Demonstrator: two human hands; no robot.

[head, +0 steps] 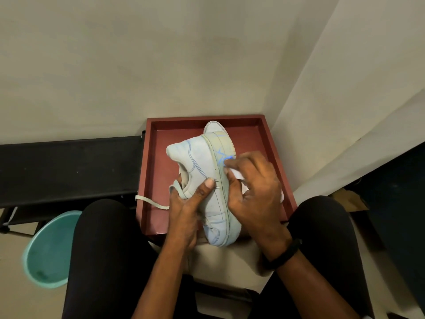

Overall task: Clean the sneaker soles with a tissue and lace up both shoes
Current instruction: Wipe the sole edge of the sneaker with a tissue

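**Sneaker (202,157), white with blue stitching: sole wipe in progress**

**Location.** The shoe is held on its side above the red-brown tray (158,162). Its heel points away from the person, the toe points toward them, and the sole (224,143) faces right.

**Left hand (186,208).** The fingers are curled round the upper at the lacing area. The thumb is pressed flat on the side panel and steadies the shoe.

**Right hand (255,187).** The fingers are curled and pinch a folded white tissue (236,174) against the sole at about mid-length. A corner of tissue also shows past the hand on the right. There is a black wristband (284,254) on this wrist.

**Condition.** The sole looks yellowish-grey toward the heel and carries a blue marking. Judged from this, wiping is under way and lacing has not begun.

**Associated items.**
- A second sneaker (215,127) lies in the tray behind the first, with only one rounded end showing.
- A loose lace (151,202) trails over the tray's left edge.
- A teal basin (50,249) stands on the floor to the left.
- A black bench (69,166) stands beside the tray.

**Risks.**
- The tissue may shred or ball up if it is rubbed hard over the tread, which would leave scraps in the grooves.
- The left hand grips only the soft upper, so firm pressure on the sole could twist the shoe out of it and down onto the second sneaker.
- Grime lifted by the tissue could be smeared onto the white side panel by the fingers.
- The trailing lace could catch on the tray edge or slip to the floor.
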